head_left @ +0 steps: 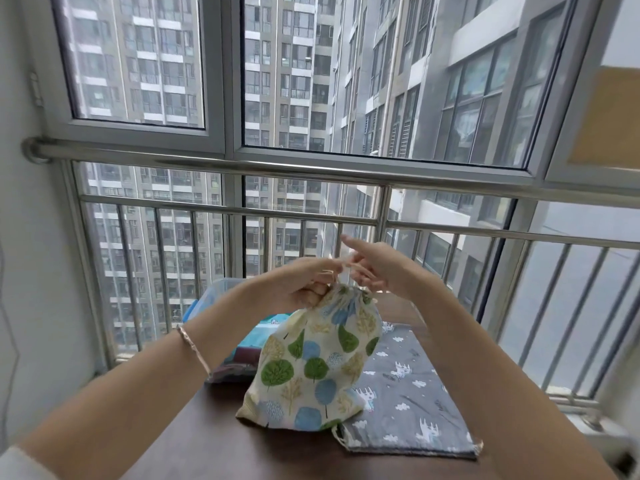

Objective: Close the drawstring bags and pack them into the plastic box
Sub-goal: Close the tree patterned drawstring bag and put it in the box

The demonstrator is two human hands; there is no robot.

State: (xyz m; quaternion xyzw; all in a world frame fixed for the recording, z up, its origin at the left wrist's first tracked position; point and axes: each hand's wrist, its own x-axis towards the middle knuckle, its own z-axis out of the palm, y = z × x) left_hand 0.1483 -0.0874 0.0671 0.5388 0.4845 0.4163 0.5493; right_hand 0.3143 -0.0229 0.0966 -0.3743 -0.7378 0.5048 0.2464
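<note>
A cream drawstring bag with green and blue trees [315,362] stands on the dark table, its mouth gathered tight at the top. My left hand [304,280] pinches the drawstring just above the bag's neck. My right hand [375,268] holds the cord on the other side, its index finger stretched out. A grey drawstring bag with white animals [408,393] lies flat to the right, partly under the tree bag. The clear plastic box [214,292] stands behind my left forearm, with a teal bag [258,332] inside.
The dark wooden table [214,441] runs up to a steel railing [311,171] and large windows. A white wall closes the left side. A bracelet sits on my left wrist.
</note>
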